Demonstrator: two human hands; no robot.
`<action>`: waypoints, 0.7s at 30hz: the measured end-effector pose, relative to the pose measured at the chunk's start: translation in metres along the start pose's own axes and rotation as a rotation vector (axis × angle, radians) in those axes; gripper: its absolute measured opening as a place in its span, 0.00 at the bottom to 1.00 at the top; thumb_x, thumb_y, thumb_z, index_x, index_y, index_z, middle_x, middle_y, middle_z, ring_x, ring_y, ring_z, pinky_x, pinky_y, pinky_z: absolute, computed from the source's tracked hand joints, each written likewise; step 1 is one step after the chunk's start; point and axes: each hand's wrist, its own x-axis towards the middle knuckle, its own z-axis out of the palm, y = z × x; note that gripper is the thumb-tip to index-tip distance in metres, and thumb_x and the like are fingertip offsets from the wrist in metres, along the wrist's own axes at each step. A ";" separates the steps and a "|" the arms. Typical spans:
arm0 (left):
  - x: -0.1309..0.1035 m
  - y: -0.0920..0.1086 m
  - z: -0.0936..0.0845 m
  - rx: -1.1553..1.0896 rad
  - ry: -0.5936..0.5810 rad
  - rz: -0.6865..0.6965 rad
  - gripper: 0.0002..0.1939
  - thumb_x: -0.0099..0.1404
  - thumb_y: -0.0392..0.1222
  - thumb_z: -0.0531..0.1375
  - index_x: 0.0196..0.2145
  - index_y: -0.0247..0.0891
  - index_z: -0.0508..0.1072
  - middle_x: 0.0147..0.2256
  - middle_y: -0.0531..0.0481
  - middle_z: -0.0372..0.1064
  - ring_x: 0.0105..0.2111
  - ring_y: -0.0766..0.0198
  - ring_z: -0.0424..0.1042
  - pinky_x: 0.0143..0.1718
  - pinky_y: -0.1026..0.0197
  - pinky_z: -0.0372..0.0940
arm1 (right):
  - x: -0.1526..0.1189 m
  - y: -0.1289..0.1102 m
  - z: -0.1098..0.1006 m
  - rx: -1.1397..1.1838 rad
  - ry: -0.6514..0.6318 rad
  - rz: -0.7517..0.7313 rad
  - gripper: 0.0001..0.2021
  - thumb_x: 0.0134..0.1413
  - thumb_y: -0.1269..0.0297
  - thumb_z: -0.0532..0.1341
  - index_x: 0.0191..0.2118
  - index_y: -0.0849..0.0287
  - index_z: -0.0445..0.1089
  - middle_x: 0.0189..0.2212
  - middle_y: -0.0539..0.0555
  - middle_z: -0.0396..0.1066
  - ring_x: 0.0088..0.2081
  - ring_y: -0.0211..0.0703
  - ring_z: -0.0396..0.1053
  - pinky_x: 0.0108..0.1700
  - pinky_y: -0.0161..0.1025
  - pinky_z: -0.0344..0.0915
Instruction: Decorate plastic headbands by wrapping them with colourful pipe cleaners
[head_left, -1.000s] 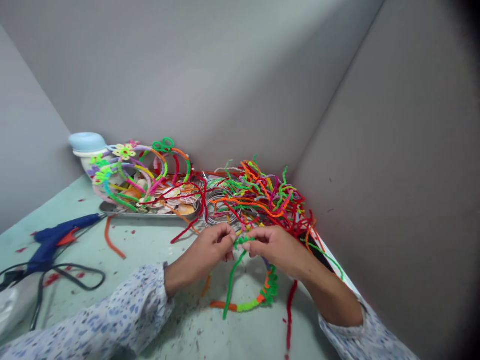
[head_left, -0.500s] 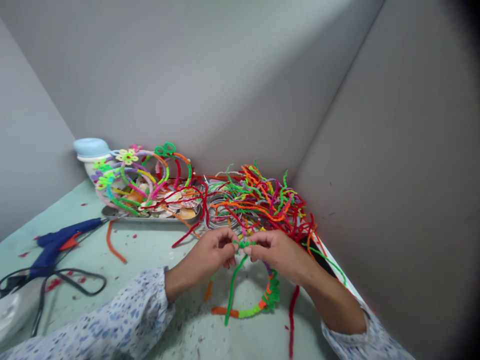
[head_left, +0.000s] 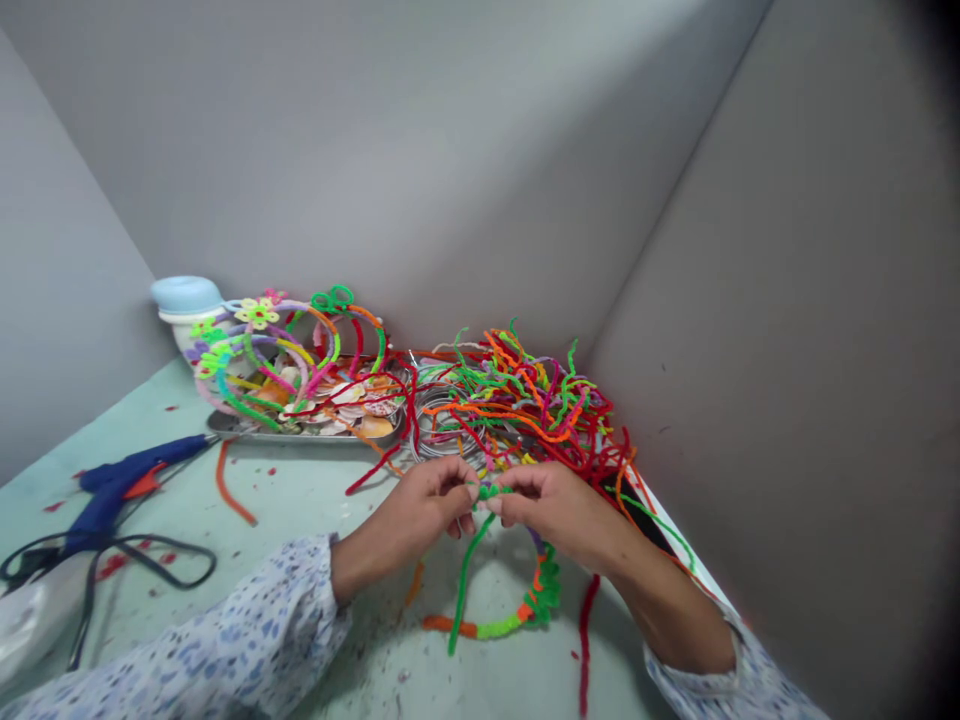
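My left hand (head_left: 426,505) and my right hand (head_left: 555,508) meet at the table's middle, fingertips pinched on a green pipe cleaner (head_left: 468,575). Between the fingers it is bunched into small loops, and a straight tail hangs down toward me. A headband (head_left: 500,628) wrapped in orange, lime and purple pipe cleaner curves below my hands. Green ruffles (head_left: 550,590) line its right side. My fingers hide its far part, so whether they also grip the band cannot be seen.
A metal tray (head_left: 300,438) of shells with finished headbands (head_left: 307,310) stands behind, beside a blue-lidded container (head_left: 187,297). Loose pipe cleaners (head_left: 540,390) are heaped over wire coils (head_left: 442,425). A blue glue gun (head_left: 112,490) lies left with its cord; a red pipe cleaner (head_left: 586,640) lies right.
Both hands keep their pinch on the green pipe cleaner and have barely moved. The whole view has shifted very slightly.
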 end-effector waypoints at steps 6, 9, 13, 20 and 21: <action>0.001 0.004 -0.004 0.036 -0.035 -0.009 0.06 0.58 0.42 0.57 0.28 0.36 0.67 0.21 0.54 0.68 0.21 0.67 0.65 0.25 0.65 0.60 | 0.000 0.000 0.000 0.010 0.004 0.002 0.07 0.47 0.62 0.60 0.27 0.60 0.72 0.16 0.44 0.57 0.18 0.31 0.48 0.19 0.30 0.46; 0.001 0.006 -0.007 0.008 -0.065 0.002 0.06 0.58 0.42 0.57 0.30 0.36 0.68 0.23 0.53 0.69 0.23 0.66 0.66 0.27 0.64 0.60 | 0.000 0.002 -0.001 0.025 0.013 0.016 0.08 0.48 0.61 0.60 0.31 0.59 0.74 0.19 0.45 0.61 0.18 0.31 0.51 0.19 0.30 0.49; 0.000 0.013 -0.008 -0.097 -0.057 -0.043 0.06 0.58 0.40 0.56 0.31 0.35 0.69 0.25 0.51 0.70 0.25 0.65 0.68 0.29 0.63 0.60 | 0.000 0.003 -0.002 0.033 0.013 0.007 0.07 0.48 0.62 0.61 0.31 0.58 0.74 0.20 0.45 0.62 0.18 0.31 0.52 0.18 0.29 0.51; 0.001 0.013 -0.008 -0.071 -0.061 0.009 0.05 0.58 0.39 0.56 0.31 0.35 0.68 0.24 0.52 0.69 0.25 0.66 0.67 0.29 0.63 0.59 | 0.001 0.007 -0.004 0.067 0.008 -0.014 0.07 0.49 0.62 0.60 0.31 0.58 0.73 0.21 0.46 0.64 0.19 0.31 0.53 0.18 0.29 0.53; 0.001 0.012 -0.009 -0.063 -0.058 0.009 0.05 0.58 0.39 0.56 0.31 0.35 0.68 0.24 0.52 0.69 0.25 0.65 0.67 0.29 0.63 0.59 | 0.001 0.007 -0.004 0.067 0.006 -0.012 0.07 0.49 0.62 0.60 0.32 0.58 0.74 0.22 0.46 0.64 0.19 0.31 0.53 0.18 0.29 0.53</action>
